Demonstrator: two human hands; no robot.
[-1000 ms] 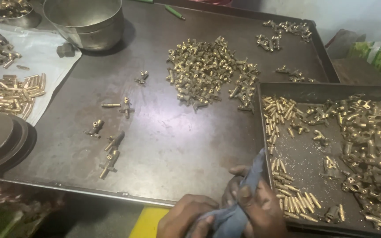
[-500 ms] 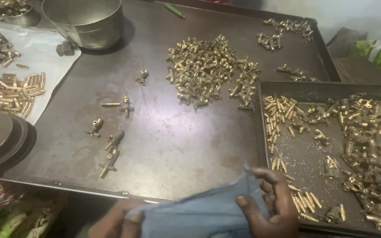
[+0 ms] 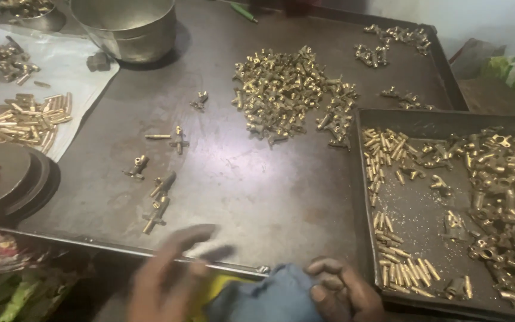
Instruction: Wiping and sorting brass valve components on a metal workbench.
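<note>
Dark metal table [image 3: 257, 197], scattered brass fittings [image 3: 287, 95]

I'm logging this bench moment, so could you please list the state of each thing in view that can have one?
Right hand: closed on the blue cloth.
Left hand: blurred, fingers spread, holding nothing visible.
Blue cloth: bunched at the table's near edge.
Steel bowl: upright.
Dark tray: holds loose brass pins and fittings.
Brass fittings pile: heaped loose on the table.
</note>
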